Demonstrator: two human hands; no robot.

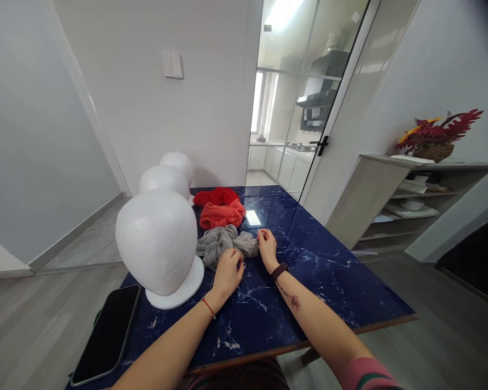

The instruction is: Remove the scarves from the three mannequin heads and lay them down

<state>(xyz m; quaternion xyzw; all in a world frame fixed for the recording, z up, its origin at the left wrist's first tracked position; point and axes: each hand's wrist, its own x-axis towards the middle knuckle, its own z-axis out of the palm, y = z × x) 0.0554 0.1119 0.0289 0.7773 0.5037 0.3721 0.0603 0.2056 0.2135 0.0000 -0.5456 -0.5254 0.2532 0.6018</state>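
Note:
A bunched grey cloth [222, 241] lies on the dark blue marbled table, its lighter end [247, 245] toward the right. My left hand [228, 271] rests at its near edge with curled fingers that seem to grip the fabric; the fingertips are partly hidden. At the right end, my right hand [267, 246] pinches the edge of the same cloth between thumb and fingers. Just behind lies a crumpled coral cloth [223, 214], and past it a bright red cloth [215, 196]. To the left stands a white foam head [156, 244] on a round base.
Two more foam heads [165, 179] [177, 162] stand in a row behind the nearest one. A phone [108, 330] lies at the table's left front corner. Beyond the table [329, 271] are a glass door [293, 108] and a low shelf [410, 200] with a flower basket [433, 149].

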